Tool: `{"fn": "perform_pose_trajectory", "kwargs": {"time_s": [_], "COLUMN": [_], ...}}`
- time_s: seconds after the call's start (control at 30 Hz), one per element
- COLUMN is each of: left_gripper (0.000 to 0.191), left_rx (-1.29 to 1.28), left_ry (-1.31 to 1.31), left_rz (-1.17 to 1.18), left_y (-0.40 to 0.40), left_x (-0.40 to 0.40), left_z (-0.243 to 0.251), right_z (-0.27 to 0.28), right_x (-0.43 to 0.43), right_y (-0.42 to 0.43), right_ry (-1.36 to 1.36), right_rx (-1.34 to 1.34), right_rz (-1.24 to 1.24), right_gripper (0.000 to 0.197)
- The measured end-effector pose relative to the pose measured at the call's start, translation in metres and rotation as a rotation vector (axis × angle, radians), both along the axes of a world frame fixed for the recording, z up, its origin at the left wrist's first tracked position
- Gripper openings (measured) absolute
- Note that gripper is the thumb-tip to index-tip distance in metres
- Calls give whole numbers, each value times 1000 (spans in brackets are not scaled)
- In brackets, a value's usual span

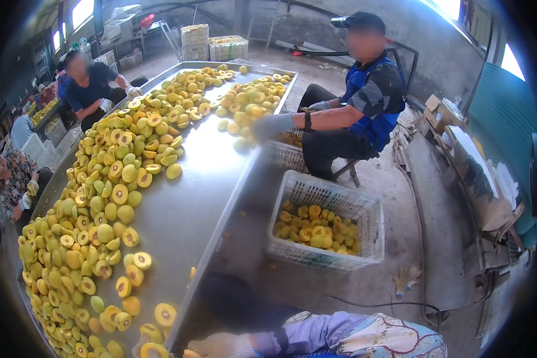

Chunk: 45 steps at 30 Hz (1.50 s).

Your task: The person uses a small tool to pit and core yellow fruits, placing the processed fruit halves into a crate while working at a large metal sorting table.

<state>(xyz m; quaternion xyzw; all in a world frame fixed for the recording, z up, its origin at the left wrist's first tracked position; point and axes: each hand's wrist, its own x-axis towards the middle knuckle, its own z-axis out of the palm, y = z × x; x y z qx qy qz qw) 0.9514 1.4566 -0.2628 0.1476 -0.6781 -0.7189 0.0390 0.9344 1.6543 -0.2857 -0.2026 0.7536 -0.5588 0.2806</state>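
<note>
At the bottom edge my right hand (223,345), in a pale knit glove, is curled beside the table's rim. A bit of orange fruit (191,354) shows at its fingers, mostly cut off by the frame. The sleeve is purple and striped. Just left of it, a cut fruit half (155,351) lies at the lower edge, against a pale patch that may be a glove fingertip of my left hand; too little shows to be certain. Halved yellow-green stone fruit (116,192), perhaps apricots or plums, lie heaped along a metal table (197,197); some cut faces show brown centres.
A white plastic crate (326,259) with fruit halves stands on the floor right of the table. Beyond it sits a co-worker (369,98), one gloved hand (273,127) blurred over the rim. Other people sit at left. A glove (406,279) and a cable (385,305) lie on the floor.
</note>
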Motion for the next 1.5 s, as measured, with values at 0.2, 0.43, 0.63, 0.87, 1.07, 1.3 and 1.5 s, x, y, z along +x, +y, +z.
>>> {"fn": "perform_pose_trajectory", "kwargs": {"time_s": [0.2, 0.43, 0.63, 0.87, 1.07, 1.3, 1.5], "left_gripper": [35, 28, 25, 26, 38, 42, 42], "left_rx": [-470, -173, 272, 290, -163, -444, -434], "left_ry": [226, 238, 30, 51, -4, -48, -22], "left_rz": [-128, -100, -41, -19, 160, 121, 126], "left_y": [-7, 0, 13, 5, -3, -10, -8], "left_x": [8, 9, 8, 1, -35, -49, -48], "left_z": [-16, -19, -25, -33, -49, -84, -86], "right_z": [14, -5, 15, 26, 31, 22, 17], "right_x": [3, 6, 4, 1, -2, -6, -8], "right_y": [-1, -9, 1, 5, 10, 12, 14], "right_ry": [-46, -37, -95, -203, -266, -311, -334], "right_rx": [-10, -118, -29, -28, -48, -62, -108], "right_rz": [32, -27, 0, 19, 21, 31, 19], "right_gripper": [41, 40, 40, 38, 37, 38, 35]}}
